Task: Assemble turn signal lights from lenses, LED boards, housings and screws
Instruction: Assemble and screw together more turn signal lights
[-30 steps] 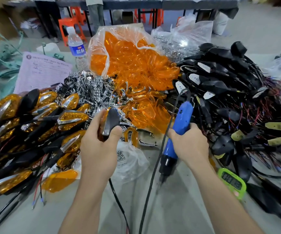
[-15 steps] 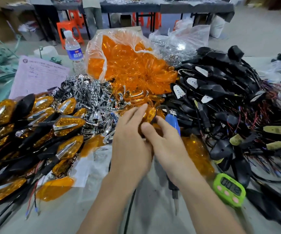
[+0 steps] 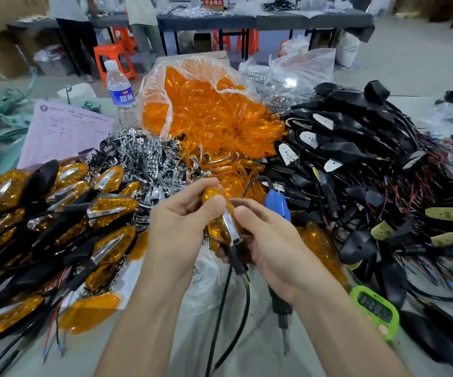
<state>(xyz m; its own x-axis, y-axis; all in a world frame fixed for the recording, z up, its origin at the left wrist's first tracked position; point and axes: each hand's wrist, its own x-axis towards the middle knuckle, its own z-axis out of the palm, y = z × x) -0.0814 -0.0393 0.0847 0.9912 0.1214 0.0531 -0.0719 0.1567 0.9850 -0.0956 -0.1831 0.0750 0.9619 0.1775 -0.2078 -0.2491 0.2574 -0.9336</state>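
Fingers [image 3: 215,205] pinch a turn signal [image 3: 218,229] above seemingly grey, littered table [image 3: 260,336].

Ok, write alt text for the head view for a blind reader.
The left hand and right hand hold an amber turn signal light with chrome trim. A blue electric screwdriver lies beneath them, between a pile of finished amber lights and black wired housings; a clear bag of orange lenses sits behind.

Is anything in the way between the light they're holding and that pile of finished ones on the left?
Nothing visible does. The left hand and right hand hold the turn signal light, and the finished pile lies directly to its left with open air between.
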